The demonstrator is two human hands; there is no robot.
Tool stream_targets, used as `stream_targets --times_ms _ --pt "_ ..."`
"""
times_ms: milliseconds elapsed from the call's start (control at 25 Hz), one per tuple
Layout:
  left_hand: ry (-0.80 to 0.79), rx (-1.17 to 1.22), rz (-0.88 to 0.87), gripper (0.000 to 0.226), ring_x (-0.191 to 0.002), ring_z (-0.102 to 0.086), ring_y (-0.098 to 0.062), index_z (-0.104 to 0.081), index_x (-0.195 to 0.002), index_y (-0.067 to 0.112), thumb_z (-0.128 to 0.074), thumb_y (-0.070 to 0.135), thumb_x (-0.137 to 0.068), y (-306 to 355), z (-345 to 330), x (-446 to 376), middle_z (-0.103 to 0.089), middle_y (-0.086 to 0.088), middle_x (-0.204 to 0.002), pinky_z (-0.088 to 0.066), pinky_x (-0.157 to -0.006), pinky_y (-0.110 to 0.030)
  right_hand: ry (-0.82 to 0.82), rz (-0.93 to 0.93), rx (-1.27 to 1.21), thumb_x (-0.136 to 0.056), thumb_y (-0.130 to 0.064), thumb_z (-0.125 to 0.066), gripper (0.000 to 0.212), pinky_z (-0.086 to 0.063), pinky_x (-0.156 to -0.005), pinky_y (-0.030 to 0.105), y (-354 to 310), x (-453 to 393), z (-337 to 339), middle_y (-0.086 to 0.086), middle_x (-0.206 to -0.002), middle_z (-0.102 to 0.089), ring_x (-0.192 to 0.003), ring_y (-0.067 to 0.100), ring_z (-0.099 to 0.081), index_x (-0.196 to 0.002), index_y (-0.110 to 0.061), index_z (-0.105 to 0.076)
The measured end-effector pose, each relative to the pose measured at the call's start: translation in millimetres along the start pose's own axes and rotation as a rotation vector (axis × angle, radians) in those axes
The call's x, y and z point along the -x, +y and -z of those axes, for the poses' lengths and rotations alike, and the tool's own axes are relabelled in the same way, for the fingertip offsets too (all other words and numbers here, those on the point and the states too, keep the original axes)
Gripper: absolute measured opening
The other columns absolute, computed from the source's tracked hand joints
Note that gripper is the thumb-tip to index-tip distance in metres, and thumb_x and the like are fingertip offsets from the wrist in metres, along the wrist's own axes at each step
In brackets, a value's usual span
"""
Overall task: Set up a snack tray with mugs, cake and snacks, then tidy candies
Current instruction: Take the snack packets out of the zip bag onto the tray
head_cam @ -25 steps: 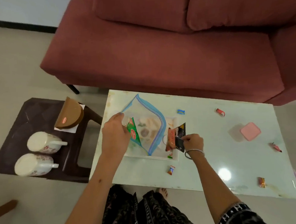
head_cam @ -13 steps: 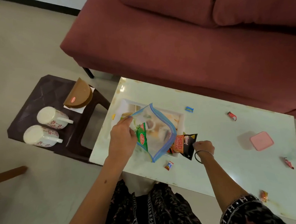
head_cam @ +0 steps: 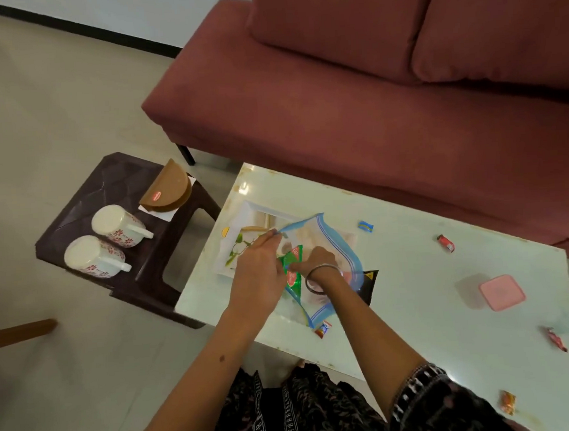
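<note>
Tray point(head_cam: 243, 214) is barely filling: left hand point(head_cam: 257, 277) gripping the bag point(head_cam: 331, 242), right hand point(head_cam: 316, 260) digging inside it, grip unclear; mugs point(head_cam: 111, 239) and cake point(head_cam: 171, 189) waiting left of the tray.

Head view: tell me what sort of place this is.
Probably a home living room: a dark red upholstered sofa, a low pale glossy coffee table before it, and a dark brown plastic side stool on a beige tiled floor.

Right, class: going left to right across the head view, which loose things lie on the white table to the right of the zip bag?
Blue candy → red candy → pink lidded box → red-pink candy near the right edge.
</note>
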State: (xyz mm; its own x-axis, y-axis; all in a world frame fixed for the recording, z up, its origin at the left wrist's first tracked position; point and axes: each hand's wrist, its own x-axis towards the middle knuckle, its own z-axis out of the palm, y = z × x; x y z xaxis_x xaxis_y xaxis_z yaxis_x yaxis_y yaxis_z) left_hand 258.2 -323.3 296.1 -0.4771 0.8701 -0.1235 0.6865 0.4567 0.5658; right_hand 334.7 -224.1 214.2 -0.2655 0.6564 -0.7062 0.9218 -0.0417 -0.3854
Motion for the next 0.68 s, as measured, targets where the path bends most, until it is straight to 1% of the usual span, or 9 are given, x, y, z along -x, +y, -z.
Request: stream_targets --times_ms 40,160,240,320,440,520,600,640,680 --pt "0.006 0.007 -0.004 0.046 -0.124 -0.051 -0.022 -0.048 -0.131 0.006 -0.054 0.003 -0.086 1.2 1.1 2.9 -0.053 -0.009 -0.136 -0.040 -0.107 -0.036 0.000 -0.030 0.026 -0.077 -0.040 -0.069 0.047 -0.045 -0.073 0.031 1.3 -3.1 -7.4 0.014 -0.100 -0.062 -0.096 0.029 -0.062 -0.104 -0.003 -0.058" --pt "0.033 0.031 -0.014 0.045 -0.122 -0.053 -0.021 -0.050 -0.130 0.007 -0.053 0.002 -0.086 1.3 2.9 10.0 -0.055 -0.008 -0.135 -0.041 -0.106 -0.036 0.093 -0.089 0.080 -0.075 -0.032 -0.070 0.031 -0.052 -0.072 0.031 3.9 -3.9 -26.2 0.011 -0.092 -0.064 -0.082 0.024 -0.062 -0.091 -0.009 -0.058" --pt "0.032 0.030 -0.017 0.045 -0.122 -0.052 -0.021 -0.049 -0.131 0.007 -0.054 0.004 -0.086 0.0 2.2 13.2 -0.055 -0.008 -0.135 -0.041 -0.106 -0.035 0.154 -0.102 0.089 -0.075 -0.030 -0.071 0.031 -0.051 -0.070 0.031 5.3 -2.7 -31.7 0.011 -0.096 -0.069 -0.087 0.025 -0.066 -0.094 -0.007 -0.062" --pt "0.011 0.019 -0.019 0.047 -0.125 -0.050 -0.022 -0.048 -0.131 0.007 -0.056 0.004 -0.085 -1.4 1.6 15.5 -0.053 -0.008 -0.137 -0.038 -0.108 -0.033 0.185 -0.092 0.025 -0.073 -0.028 -0.074 0.031 -0.049 -0.068 0.030 3.2 -0.4 -32.1 0.012 -0.099 -0.069 -0.091 0.028 -0.066 -0.093 -0.007 -0.062" --pt "-0.020 -0.040 -0.040 0.049 -0.127 -0.049 -0.021 -0.047 -0.133 0.010 -0.056 0.006 -0.085 -4.4 -1.0 13.7 -0.049 -0.005 -0.140 -0.036 -0.106 -0.030 0.201 0.017 0.007 -0.078 -0.025 -0.068 0.021 -0.047 -0.069 0.030 -11.1 8.4 -26.9 0.015 -0.095 -0.068 -0.093 0.032 -0.065 -0.088 -0.007 -0.061" --pt "-0.031 -0.114 -0.041 0.048 -0.125 -0.051 -0.020 -0.045 -0.134 0.013 -0.056 0.010 -0.087 -6.1 -3.0 9.5 -0.048 -0.003 -0.141 -0.038 -0.104 -0.029 0.222 0.098 0.007 -0.081 -0.022 -0.062 0.017 -0.048 -0.073 0.032 -22.8 23.0 -15.3 0.017 -0.092 -0.066 -0.096 0.035 -0.063 -0.087 -0.006 -0.062" --pt "-0.029 -0.144 -0.044 0.043 -0.120 -0.054 -0.020 -0.048 -0.130 0.014 -0.055 0.013 -0.088 -8.8 -3.2 3.7 -0.052 -0.003 -0.138 -0.042 -0.099 -0.029 0.284 0.172 0.027 -0.081 -0.025 -0.063 0.023 -0.049 -0.078 0.034 -30.6 46.3 7.6 0.016 -0.098 -0.067 -0.097 0.034 -0.062 -0.095 -0.007 -0.065" --pt "-0.025 -0.149 -0.040 0.040 -0.118 -0.056 -0.021 -0.050 -0.128 0.013 -0.054 0.013 -0.088 -11.3 -2.2 0.9 -0.053 -0.004 -0.137 -0.044 -0.097 -0.029 0.336 0.209 0.022 -0.081 -0.028 -0.064 0.023 -0.049 -0.078 0.034 -31.8 60.5 22.2 0.014 -0.098 -0.068 -0.096 0.033 -0.062 -0.097 -0.011 -0.064" --pt "-0.021 -0.153 -0.027 0.039 -0.117 -0.056 -0.021 -0.051 -0.127 0.012 -0.054 0.012 -0.088 -14.9 -0.3 -2.6 -0.053 -0.004 -0.136 -0.044 -0.095 -0.030 0.399 0.244 -0.017 -0.080 -0.028 -0.066 0.022 -0.048 -0.077 0.033 -32.1 75.7 39.1 0.013 -0.094 -0.069 -0.092 0.032 -0.062 -0.096 -0.014 -0.061"
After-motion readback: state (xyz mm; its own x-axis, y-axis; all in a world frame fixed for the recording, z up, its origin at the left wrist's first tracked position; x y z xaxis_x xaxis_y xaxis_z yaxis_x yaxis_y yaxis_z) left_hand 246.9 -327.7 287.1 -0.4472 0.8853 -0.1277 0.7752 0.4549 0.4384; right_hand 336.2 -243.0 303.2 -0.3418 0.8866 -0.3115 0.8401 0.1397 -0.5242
